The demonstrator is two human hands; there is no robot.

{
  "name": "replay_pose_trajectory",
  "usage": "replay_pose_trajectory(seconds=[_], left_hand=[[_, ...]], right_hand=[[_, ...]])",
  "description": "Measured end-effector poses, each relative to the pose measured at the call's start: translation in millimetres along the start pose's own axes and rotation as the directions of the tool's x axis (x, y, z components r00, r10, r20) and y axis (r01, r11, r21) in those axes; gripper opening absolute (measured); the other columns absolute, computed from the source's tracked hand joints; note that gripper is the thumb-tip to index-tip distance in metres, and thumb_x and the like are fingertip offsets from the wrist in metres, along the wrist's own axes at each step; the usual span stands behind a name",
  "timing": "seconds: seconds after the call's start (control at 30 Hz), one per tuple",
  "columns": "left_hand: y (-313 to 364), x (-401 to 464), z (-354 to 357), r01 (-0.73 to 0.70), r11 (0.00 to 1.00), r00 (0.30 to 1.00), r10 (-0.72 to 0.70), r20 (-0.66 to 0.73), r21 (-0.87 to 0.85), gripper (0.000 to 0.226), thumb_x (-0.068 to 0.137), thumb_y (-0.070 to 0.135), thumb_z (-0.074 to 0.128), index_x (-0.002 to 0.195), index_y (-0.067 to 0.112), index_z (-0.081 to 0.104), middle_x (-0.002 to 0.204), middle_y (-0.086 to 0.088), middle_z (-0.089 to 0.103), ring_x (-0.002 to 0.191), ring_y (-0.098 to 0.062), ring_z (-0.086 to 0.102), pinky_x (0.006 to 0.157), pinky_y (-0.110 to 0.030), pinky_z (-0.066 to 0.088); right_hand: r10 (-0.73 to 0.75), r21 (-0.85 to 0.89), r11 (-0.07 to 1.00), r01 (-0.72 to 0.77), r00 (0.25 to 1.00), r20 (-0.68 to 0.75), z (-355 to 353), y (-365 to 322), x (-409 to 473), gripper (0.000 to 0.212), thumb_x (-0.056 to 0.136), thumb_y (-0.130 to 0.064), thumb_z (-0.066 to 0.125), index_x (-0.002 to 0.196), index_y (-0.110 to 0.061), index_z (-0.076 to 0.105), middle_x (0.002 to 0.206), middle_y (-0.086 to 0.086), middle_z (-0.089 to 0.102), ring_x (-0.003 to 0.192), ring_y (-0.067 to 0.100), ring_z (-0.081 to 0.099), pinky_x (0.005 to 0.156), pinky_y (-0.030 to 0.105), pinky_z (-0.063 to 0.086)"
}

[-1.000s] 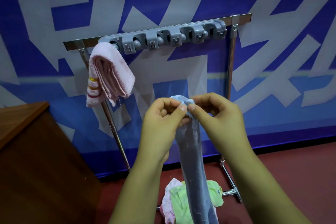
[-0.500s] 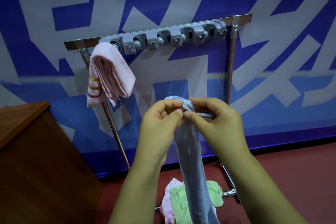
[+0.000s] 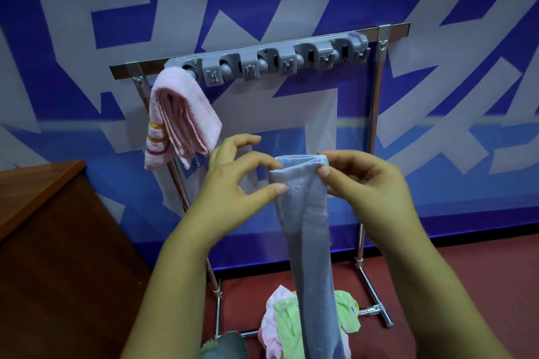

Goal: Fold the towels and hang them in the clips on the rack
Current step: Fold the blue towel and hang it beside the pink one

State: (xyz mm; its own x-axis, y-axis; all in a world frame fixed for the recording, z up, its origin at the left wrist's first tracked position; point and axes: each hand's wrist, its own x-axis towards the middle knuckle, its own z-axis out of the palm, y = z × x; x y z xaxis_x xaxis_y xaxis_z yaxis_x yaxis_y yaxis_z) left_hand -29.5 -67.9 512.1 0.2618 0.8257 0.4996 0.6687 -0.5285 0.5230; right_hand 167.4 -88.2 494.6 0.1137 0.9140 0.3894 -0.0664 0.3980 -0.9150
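A long blue towel (image 3: 313, 236) hangs down in front of me, bunched narrow. My left hand (image 3: 233, 186) pinches its top left edge between thumb and forefinger, other fingers spread. My right hand (image 3: 364, 181) pinches the top right corner. Behind them stands a metal rack (image 3: 376, 114) with a grey strip of clips (image 3: 271, 60) along its top bar. A folded pink towel (image 3: 180, 119) with striped edge hangs from the leftmost clip; the other clips hold nothing.
A pile of green and pink towels (image 3: 287, 320) lies on the red floor at the rack's base, with a grey cloth (image 3: 224, 345) beside it. A brown wooden cabinet (image 3: 52, 242) stands at the left. A blue and white wall is close behind the rack.
My hands have moved apart, spreading the top edge of the blue towel wider. The towel's top sits slightly lower than before.
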Motion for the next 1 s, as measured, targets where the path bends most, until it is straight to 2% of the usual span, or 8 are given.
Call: replay_pose_trajectory(seconds=[0.13,0.3,0.43,0.57,0.63,0.7,0.87,1.0], left_hand=[[-4,8,-6,-0.012,1.0,0.995,0.014,0.097,-0.025,0.017,0.067,0.051,0.065,0.08,0.041,0.061,0.117,0.023,0.049,0.115,0.001,0.046,0.097,-0.015,0.032],[1,14,-10,-0.05,0.998,0.996,0.054,0.076,-0.05,0.01,0.077,0.03,0.066,0.079,0.021,0.063,0.088,0.007,0.063,0.088,-0.009,0.059,0.084,-0.025,0.048],[11,15,-9,0.021,0.968,0.999,-0.027,-0.022,-0.25,0.014,0.079,0.009,0.071,0.079,0.018,0.06,0.086,-0.005,0.066,0.081,-0.017,0.064,0.08,-0.039,0.054],[11,16,-7,0.049,0.899,0.992,-0.096,-0.086,-0.436,0.019,0.071,0.017,0.07,0.074,0.028,0.055,0.091,-0.014,0.064,0.088,-0.033,0.062,0.082,-0.046,0.052],[10,15,-5,0.056,0.892,0.99,-0.106,-0.088,-0.448,0.024,0.074,0.012,0.072,0.077,0.029,0.054,0.086,-0.012,0.063,0.084,-0.032,0.061,0.078,-0.044,0.052],[9,14,-5,0.051,0.881,0.993,-0.093,-0.066,-0.469,0.029,0.076,0.007,0.071,0.086,0.029,0.054,0.084,-0.002,0.062,0.081,-0.017,0.061,0.077,-0.033,0.052],[16,15,-10,0.008,0.936,1.0,-0.005,0.01,-0.352,0.041,0.073,0.024,0.072,0.108,0.035,0.054,0.1,0.007,0.062,0.097,-0.008,0.062,0.085,-0.024,0.05],[29,21,-11,-0.062,0.975,0.997,0.069,0.025,-0.215,0.021,0.078,0.022,0.074,0.095,0.029,0.064,0.09,0.015,0.065,0.084,0.002,0.061,0.071,-0.01,0.045]], right_hand=[[-0.011,0.011,1.0,0.011,1.0,0.017,-4,-1,3,0.018,0.081,-0.004,0.068,0.088,-0.019,0.073,0.084,0.0,0.075,0.08,0.013,0.071,0.069,0.025,0.057],[-0.014,-0.058,0.998,0.016,0.999,0.033,-6,2,7,0.016,0.082,-0.008,0.068,0.088,-0.023,0.072,0.085,-0.004,0.074,0.08,0.009,0.069,0.07,0.022,0.054],[-0.091,-0.041,0.995,0.093,0.994,0.052,-9,-6,13,0.017,0.084,-0.006,0.066,0.09,-0.021,0.071,0.086,-0.005,0.073,0.083,0.008,0.068,0.074,0.024,0.056],[-0.112,-0.02,0.993,0.113,0.992,0.062,-10,-6,15,0.018,0.085,-0.004,0.064,0.09,-0.02,0.071,0.086,-0.004,0.073,0.084,0.01,0.069,0.075,0.025,0.056],[-0.102,-0.01,0.995,0.103,0.993,0.065,-8,-4,15,0.019,0.085,-0.004,0.063,0.089,-0.022,0.07,0.085,-0.007,0.073,0.083,0.009,0.069,0.073,0.024,0.055],[-0.101,0.007,0.995,0.101,0.993,0.066,-6,-3,15,0.019,0.085,-0.004,0.063,0.088,-0.022,0.07,0.084,-0.008,0.073,0.082,0.007,0.069,0.071,0.022,0.054],[-0.131,0.069,0.99,0.125,0.987,0.093,2,-8,18,0.016,0.085,-0.003,0.063,0.092,-0.015,0.069,0.083,-0.006,0.073,0.082,0.008,0.069,0.069,0.02,0.054],[-0.169,0.081,0.984,0.16,0.978,0.121,6,-12,19,0.016,0.085,-0.004,0.063,0.093,-0.017,0.069,0.085,-0.006,0.074,0.085,0.01,0.069,0.07,0.022,0.054]])
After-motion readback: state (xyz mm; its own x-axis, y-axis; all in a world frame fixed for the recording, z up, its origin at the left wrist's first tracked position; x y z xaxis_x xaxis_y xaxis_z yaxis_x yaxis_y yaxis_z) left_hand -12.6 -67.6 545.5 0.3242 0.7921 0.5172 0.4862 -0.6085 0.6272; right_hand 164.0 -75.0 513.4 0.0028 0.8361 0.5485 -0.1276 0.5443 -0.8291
